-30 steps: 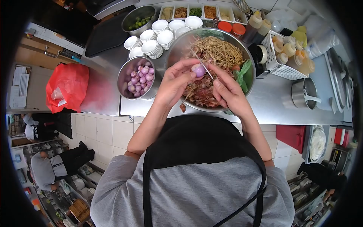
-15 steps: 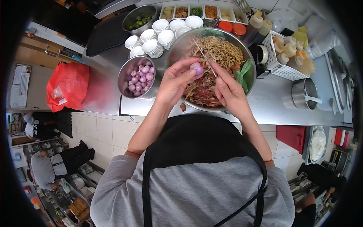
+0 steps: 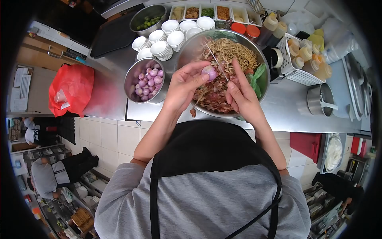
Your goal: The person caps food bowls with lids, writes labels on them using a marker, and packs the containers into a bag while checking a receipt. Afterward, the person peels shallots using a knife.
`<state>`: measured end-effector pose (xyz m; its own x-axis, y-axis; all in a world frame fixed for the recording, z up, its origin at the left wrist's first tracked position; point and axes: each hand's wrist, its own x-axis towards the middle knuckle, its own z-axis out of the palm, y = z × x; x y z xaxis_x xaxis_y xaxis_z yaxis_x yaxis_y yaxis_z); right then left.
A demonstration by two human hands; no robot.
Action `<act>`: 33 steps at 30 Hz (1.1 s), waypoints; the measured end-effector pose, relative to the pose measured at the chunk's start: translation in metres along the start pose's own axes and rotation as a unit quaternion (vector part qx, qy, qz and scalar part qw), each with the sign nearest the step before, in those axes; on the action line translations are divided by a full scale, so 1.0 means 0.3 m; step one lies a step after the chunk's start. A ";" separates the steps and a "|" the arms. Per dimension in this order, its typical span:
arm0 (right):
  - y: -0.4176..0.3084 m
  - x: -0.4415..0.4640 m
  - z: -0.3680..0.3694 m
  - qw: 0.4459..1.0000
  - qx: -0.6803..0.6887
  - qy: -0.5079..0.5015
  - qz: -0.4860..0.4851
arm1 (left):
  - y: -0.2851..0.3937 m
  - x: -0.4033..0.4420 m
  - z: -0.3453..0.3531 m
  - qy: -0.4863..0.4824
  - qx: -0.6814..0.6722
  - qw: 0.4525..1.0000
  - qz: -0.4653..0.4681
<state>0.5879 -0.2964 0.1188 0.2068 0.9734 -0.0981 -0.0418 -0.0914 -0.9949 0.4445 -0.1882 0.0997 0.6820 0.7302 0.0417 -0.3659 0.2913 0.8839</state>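
Between the thumb and fingers of my left hand [image 3: 184,84] is a peeled purple shallot [image 3: 209,73]. My right hand [image 3: 243,92] grips a knife [image 3: 216,59], its thin blade pointing up and left, close beside the shallot. The handle is mostly hidden in my palm, and the index finger stretches out along it. Both hands are above a large steel bowl [image 3: 183,48] holding brown noodle-like strands [image 3: 237,51], reddish-brown skins [image 3: 215,99] and green leaves [image 3: 258,81]. Left of my hands, a steel pot [image 3: 131,81] contains several peeled shallots [image 3: 149,83].
Stacked white cups [image 3: 161,49] stand behind the pot, near a bowl of green limes [image 3: 148,23]. A red plastic bag [image 3: 73,89] hangs at the left. To the right are a white basket [image 3: 292,65] of bottles and a small saucepan [image 3: 318,99]. A co-worker [image 3: 49,175] stands lower left.
My right index finger has lifted and straightened away from the shallot. The knife blade has shifted slightly right, and my left hand still holds the shallot in nearly the same place.
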 end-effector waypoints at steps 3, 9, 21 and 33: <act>-0.016 -0.011 0.003 0.999 0.036 0.015 -0.005 | -0.010 0.005 -0.007 0.006 0.005 1.000 0.001; 0.006 -0.004 0.002 0.996 -0.015 -0.082 -0.032 | -0.013 0.003 -0.006 0.010 0.022 1.000 0.019; 0.001 -0.008 0.011 0.997 0.031 -0.066 -0.014 | -0.001 0.002 0.011 0.018 -0.052 0.998 -0.014; 0.017 0.004 -0.006 0.997 0.069 -0.041 0.020 | -0.003 0.005 0.012 0.014 -0.095 0.995 -0.019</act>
<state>0.5898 -0.2961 0.1136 0.1223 0.9840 -0.1299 -0.1830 -0.1063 -0.9773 0.4481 -0.1896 0.1007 0.6814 0.7319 -0.0056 -0.4550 0.4295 0.7800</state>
